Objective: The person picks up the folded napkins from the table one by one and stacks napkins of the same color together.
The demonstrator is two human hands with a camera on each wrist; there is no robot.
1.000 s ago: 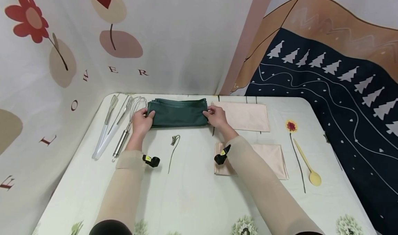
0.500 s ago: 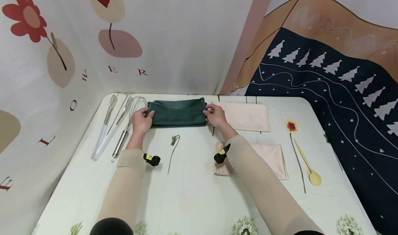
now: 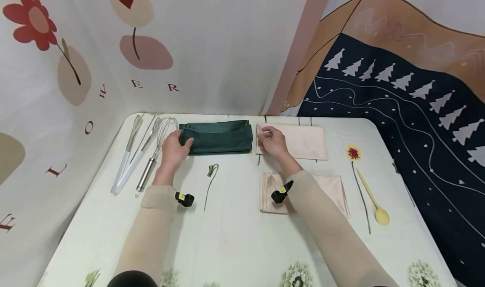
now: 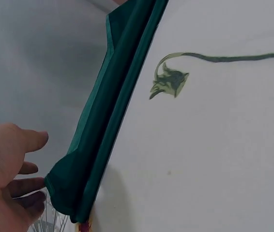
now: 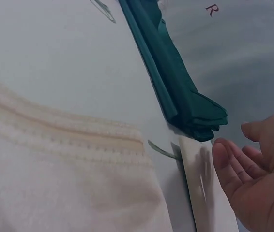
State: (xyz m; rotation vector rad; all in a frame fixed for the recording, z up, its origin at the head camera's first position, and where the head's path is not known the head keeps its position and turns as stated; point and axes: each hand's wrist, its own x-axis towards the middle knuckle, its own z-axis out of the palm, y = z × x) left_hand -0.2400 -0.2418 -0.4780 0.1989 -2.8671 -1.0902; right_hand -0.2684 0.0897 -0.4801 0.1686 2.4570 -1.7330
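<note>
A folded dark green cloth [image 3: 219,138] lies near the back edge of the table. My left hand [image 3: 175,150] is at its left end, thumb spread from the fingers; in the left wrist view the fingertips are right at the cloth's corner. Apart from the cloth's right end, my right hand [image 3: 273,141] hovers with loosely bent fingers over a folded pale pink cloth [image 3: 303,141]. The right wrist view shows a gap between that hand's thumb and fingers, nothing held, and the green cloth's layered end [image 5: 207,118] beside it.
To the left lie a metal whisk [image 3: 147,175] and metal tongs [image 3: 125,169] with white handles. A second folded pink cloth [image 3: 329,190] sits partly under my right forearm. Farther right is a yellow spoon [image 3: 382,216]. Patterned fabric walls [image 3: 212,59] rise behind the table.
My right hand has let go of the green cloth's right end and moved right, over the pink cloth. The left hand's thumb has shifted slightly right; its grip has loosened.
</note>
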